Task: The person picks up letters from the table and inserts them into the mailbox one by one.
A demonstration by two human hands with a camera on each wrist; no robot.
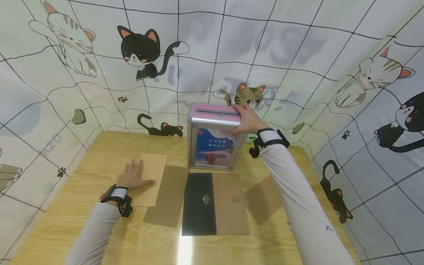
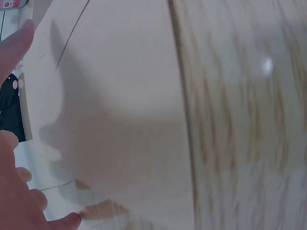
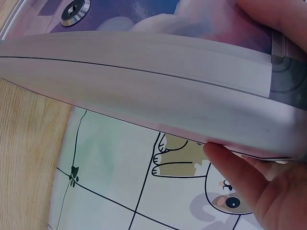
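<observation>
On the table, metal box: it stood upright, with a slot in its pink top and a lock on its front.
Right hand: it gripped the right end of the box top, the thumb at the front and the fingers around the farther side.
Left hand: it lay flat with the fingers spread on the pale paper, which was left of the box and in front of it.
Other papers: the narrow brown paper lay in front of the box, at its left, and seemed partly under the pale paper. The black paper and the wide brown paper lay directly before the box; I could not tell if these two were joined. The tilted brown paper lay to the right, in front of the box.
One-end grip: because the box was held at only one end, an uneven pull could, in my judgement, turn it or tip it.
Near edges: if the box slid forward, its bottom could crease the papers just before it.
Flat palm: too strong a sideways push could probably slip the pale paper and drag its neighbour along.
Cloth behind the box: a backward push could perhaps squeeze the right fingers against it.
</observation>
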